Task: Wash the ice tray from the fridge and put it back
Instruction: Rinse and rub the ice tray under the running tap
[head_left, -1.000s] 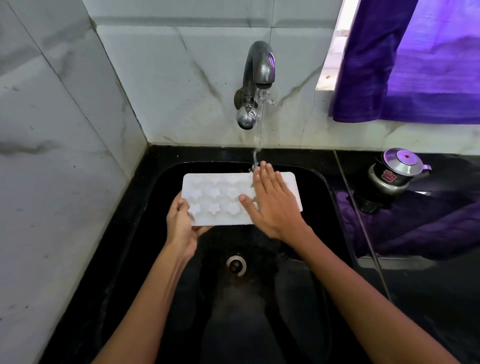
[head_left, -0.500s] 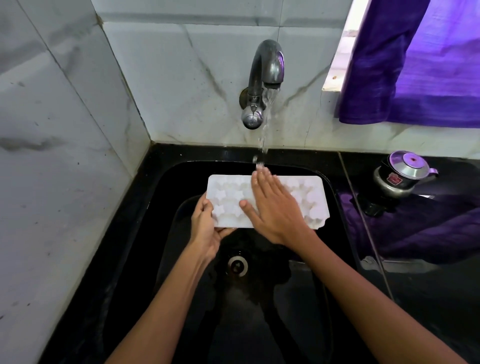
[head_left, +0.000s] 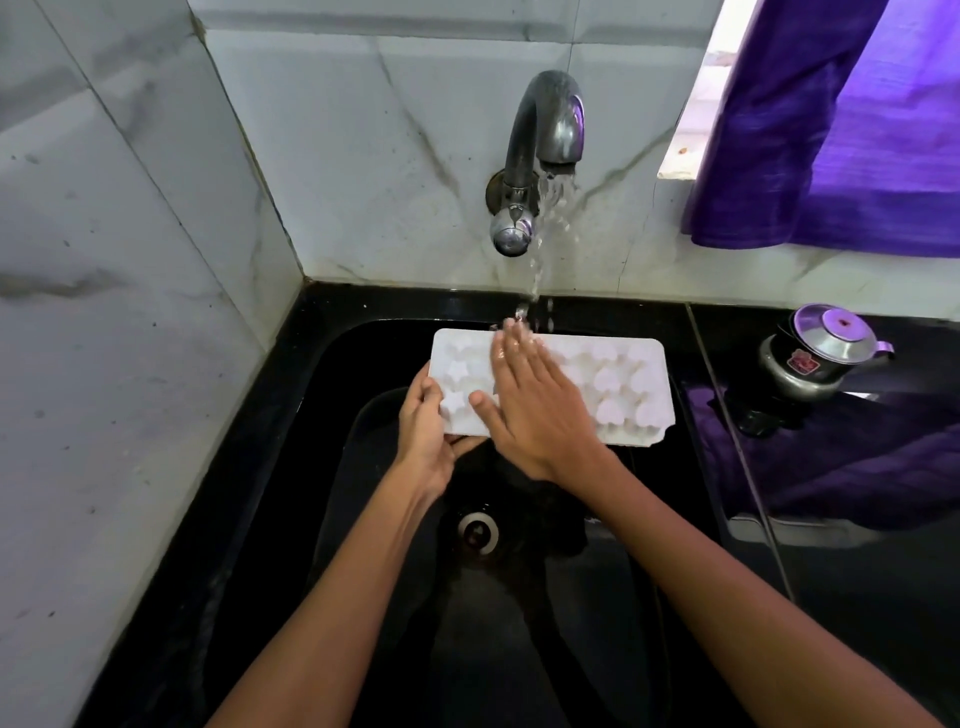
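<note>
Tray (head_left: 618, 387) sits over the sink (head_left: 322, 415) under the tap (head_left: 545, 130). We grip its left end with our left hand (head_left: 423, 441); our right hand (head_left: 540, 410) lies flat on it, fingers seemingly together.

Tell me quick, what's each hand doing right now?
Left hand: grips the left end of the ice tray.
Right hand: open, fingers flat on the tray under the running water.
</note>
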